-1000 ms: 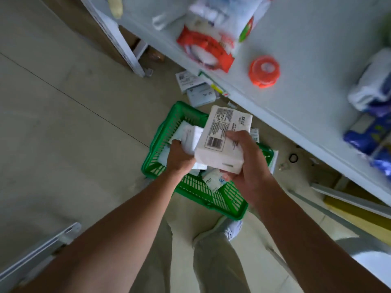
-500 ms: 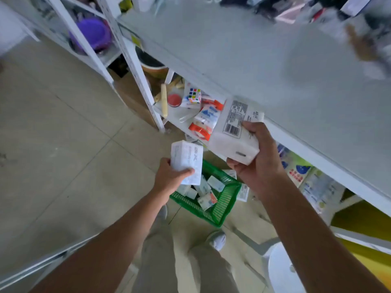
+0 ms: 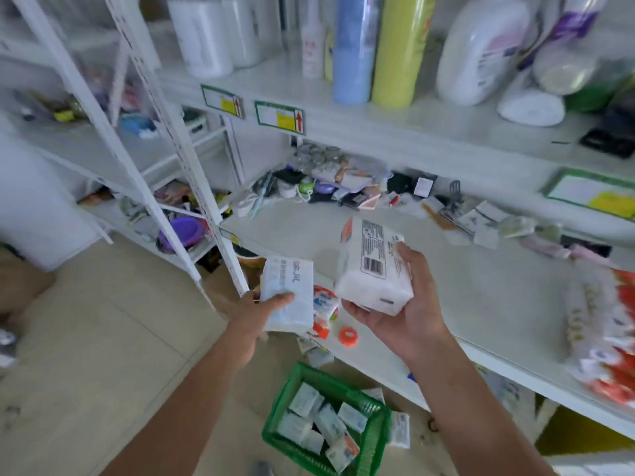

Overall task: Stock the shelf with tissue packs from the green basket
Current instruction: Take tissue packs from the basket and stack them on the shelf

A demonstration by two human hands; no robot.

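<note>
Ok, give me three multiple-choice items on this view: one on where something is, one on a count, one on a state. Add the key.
1. The orange tape roll is:
A. on the floor
B. on the shelf
C. hanging from a hook

2. Tissue packs held right now:
A. none
B. one
C. two

3. The green basket is:
A. empty
B. overturned
C. upright with packs inside

Key:
1 B, it rests on the shelf board near the front edge.
2 C, the left hand grips a blue-printed pack and the right hand grips a barcoded pack.
3 C, it stands on the floor with several small packs lying in it.
</note>
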